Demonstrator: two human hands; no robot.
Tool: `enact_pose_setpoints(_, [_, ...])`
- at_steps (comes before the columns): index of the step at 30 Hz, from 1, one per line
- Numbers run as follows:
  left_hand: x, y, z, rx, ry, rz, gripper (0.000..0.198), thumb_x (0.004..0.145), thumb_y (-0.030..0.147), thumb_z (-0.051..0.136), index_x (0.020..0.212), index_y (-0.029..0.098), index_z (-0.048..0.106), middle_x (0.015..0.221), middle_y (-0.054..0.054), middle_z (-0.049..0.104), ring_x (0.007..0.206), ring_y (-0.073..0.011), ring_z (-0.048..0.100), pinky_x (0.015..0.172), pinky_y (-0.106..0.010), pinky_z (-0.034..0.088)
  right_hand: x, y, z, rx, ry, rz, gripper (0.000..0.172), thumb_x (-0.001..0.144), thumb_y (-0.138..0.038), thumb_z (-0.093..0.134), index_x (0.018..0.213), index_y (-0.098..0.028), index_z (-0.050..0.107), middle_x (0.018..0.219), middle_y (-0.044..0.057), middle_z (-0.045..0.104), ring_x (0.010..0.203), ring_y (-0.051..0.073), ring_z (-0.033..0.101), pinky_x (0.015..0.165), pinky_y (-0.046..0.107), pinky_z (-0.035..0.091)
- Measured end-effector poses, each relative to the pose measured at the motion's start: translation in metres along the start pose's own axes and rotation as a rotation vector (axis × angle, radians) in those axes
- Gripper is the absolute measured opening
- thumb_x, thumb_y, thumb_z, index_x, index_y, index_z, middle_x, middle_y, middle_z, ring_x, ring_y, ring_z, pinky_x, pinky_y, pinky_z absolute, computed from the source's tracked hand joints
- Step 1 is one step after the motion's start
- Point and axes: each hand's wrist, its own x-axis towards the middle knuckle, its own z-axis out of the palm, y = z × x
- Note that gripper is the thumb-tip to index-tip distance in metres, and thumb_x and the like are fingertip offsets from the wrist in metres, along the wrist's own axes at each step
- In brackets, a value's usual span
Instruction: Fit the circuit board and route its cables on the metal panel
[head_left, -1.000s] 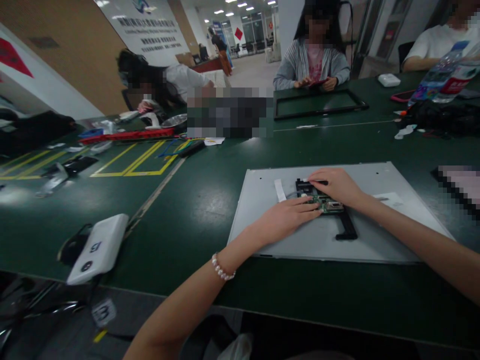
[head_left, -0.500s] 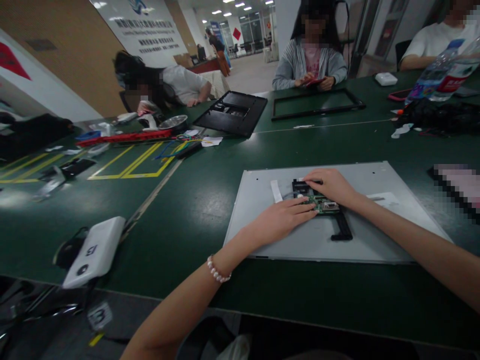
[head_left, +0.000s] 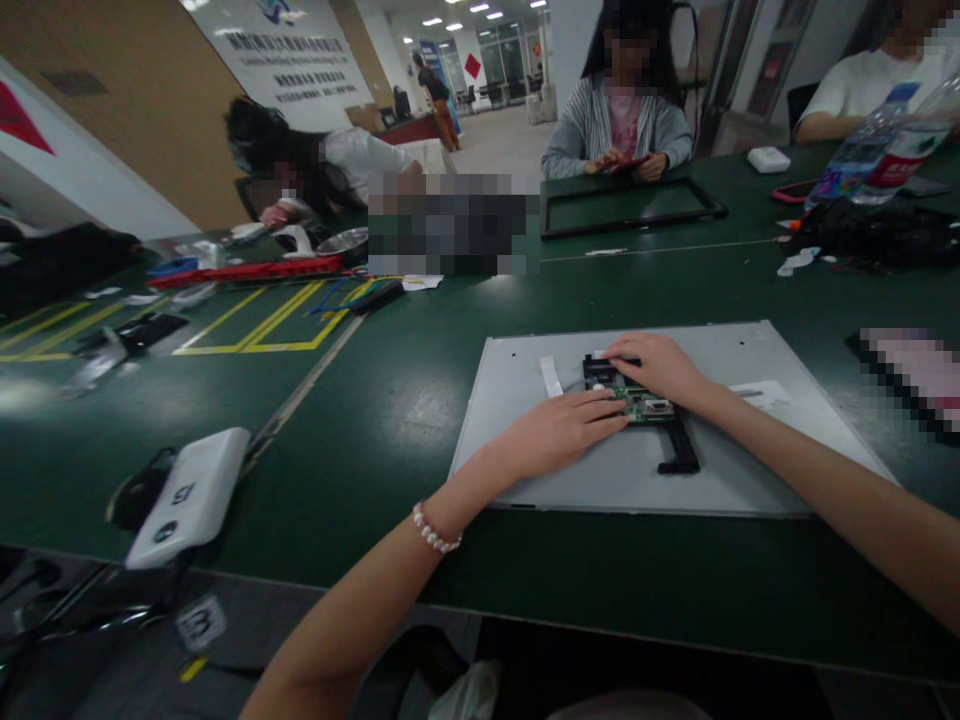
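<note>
A grey-white flat panel (head_left: 720, 480), resembling the back of a display, lies before me. On it sits a black plastic bracket (head_left: 681, 452) with a green circuit board (head_left: 651, 404) at its middle. My left hand (head_left: 566, 430) rests with fingers stretched flat over the board's left part, a beaded bracelet (head_left: 435, 528) at the wrist. At the bracket's upper end, the fingers of my right hand (head_left: 656, 368) are drawn together on its edge; the thumb is partly hidden. A white strip (head_left: 550, 377) lies left of the bracket, and thin wires run toward the board.
A black rectangular frame (head_left: 637, 225) lies across the table, near a seated person (head_left: 619, 130). At left are a white device (head_left: 191, 497) and a red strip (head_left: 255, 270) among wires. Bottles (head_left: 862, 150) stand far right; a blurred dark-edged object (head_left: 915, 375) lies nearer.
Both hands stay on the board and bracket with almost no movement. The whole view has shifted slightly. The black cover at the back is now blurred out.
</note>
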Motion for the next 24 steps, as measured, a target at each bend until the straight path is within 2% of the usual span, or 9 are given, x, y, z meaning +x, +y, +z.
enact_pose_setpoints(3, [-0.004, -0.008, -0.006, -0.041, 0.087, -0.068, 0.037, 0.097, 0.017, 0.045, 0.133, 0.018, 0.053, 0.139, -0.010, 0.056, 0.126, -0.0203, 0.054, 0.106, -0.038, 0.044, -0.001, 0.001, 0.000, 0.031, 0.010, 0.009, 0.025, 0.091, -0.024, 0.053, 0.102, -0.022, 0.075, 0.107, 0.007, 0.073, 0.098, 0.025, 0.066, 0.086, 0.039, 0.049])
enact_pose_setpoints(7, [-0.012, -0.029, -0.010, -0.014, 0.340, -0.336, 0.033, 0.095, 0.020, 0.047, 0.127, 0.017, 0.057, 0.130, -0.010, 0.061, 0.120, -0.0224, 0.057, 0.103, -0.042, 0.046, -0.003, 0.003, 0.002, 0.099, 0.035, 0.036, 0.023, 0.089, -0.025, 0.056, 0.102, -0.023, 0.074, 0.104, 0.006, 0.073, 0.097, 0.024, 0.066, 0.086, 0.038, 0.049])
enact_pose_setpoints(9, [-0.016, -0.041, -0.008, -0.014, 0.445, -0.473, 0.032, 0.094, 0.018, 0.048, 0.124, 0.016, 0.058, 0.127, -0.010, 0.062, 0.118, -0.0221, 0.057, 0.103, -0.042, 0.045, -0.003, 0.003, 0.002, 0.140, 0.051, 0.054, 0.021, 0.088, -0.028, 0.058, 0.101, -0.023, 0.074, 0.103, 0.006, 0.074, 0.096, 0.024, 0.066, 0.086, 0.038, 0.048])
enact_pose_setpoints(13, [-0.025, -0.063, 0.004, -0.100, 0.563, -0.648, 0.033, 0.090, 0.015, 0.051, 0.121, 0.017, 0.059, 0.125, -0.009, 0.062, 0.118, -0.0206, 0.056, 0.105, -0.039, 0.043, -0.005, 0.002, 0.001, 0.235, 0.099, 0.110, 0.022, 0.089, -0.033, 0.056, 0.096, -0.023, 0.075, 0.100, 0.006, 0.075, 0.094, 0.024, 0.066, 0.083, 0.038, 0.049])
enact_pose_setpoints(15, [-0.029, -0.073, 0.013, -0.165, 0.579, -0.716, 0.036, 0.088, 0.017, 0.053, 0.124, 0.016, 0.057, 0.126, -0.010, 0.061, 0.119, -0.0213, 0.055, 0.106, -0.038, 0.043, -0.006, 0.002, 0.000, 0.288, 0.138, 0.158, 0.025, 0.090, -0.035, 0.053, 0.095, -0.022, 0.075, 0.098, 0.006, 0.075, 0.091, 0.024, 0.067, 0.079, 0.037, 0.050])
enact_pose_setpoints(18, [-0.034, -0.083, 0.026, -0.258, 0.503, -0.783, 0.044, 0.087, 0.022, 0.056, 0.129, 0.013, 0.053, 0.130, -0.013, 0.059, 0.121, -0.0239, 0.055, 0.106, -0.040, 0.043, -0.007, 0.005, -0.001, 0.372, 0.220, 0.247, 0.030, 0.091, -0.038, 0.050, 0.096, -0.020, 0.074, 0.095, 0.008, 0.075, 0.090, 0.023, 0.068, 0.077, 0.036, 0.051])
enact_pose_setpoints(21, [-0.035, -0.086, 0.034, -0.280, 0.401, -0.764, 0.054, 0.085, 0.025, 0.060, 0.135, 0.008, 0.048, 0.136, -0.017, 0.054, 0.128, -0.0269, 0.050, 0.111, -0.043, 0.038, -0.008, 0.009, -0.001, 0.455, 0.292, 0.328, 0.033, 0.092, -0.039, 0.047, 0.096, -0.019, 0.073, 0.095, 0.009, 0.075, 0.089, 0.023, 0.069, 0.074, 0.035, 0.052])
enact_pose_setpoints(24, [-0.034, -0.085, 0.036, -0.285, 0.349, -0.721, 0.059, 0.085, 0.026, 0.059, 0.139, 0.007, 0.044, 0.142, -0.017, 0.050, 0.132, -0.0267, 0.046, 0.114, -0.042, 0.034, -0.008, 0.011, -0.001, 0.520, 0.324, 0.377, 0.032, 0.090, -0.039, 0.048, 0.094, -0.019, 0.072, 0.094, 0.009, 0.075, 0.088, 0.022, 0.069, 0.070, 0.033, 0.053])
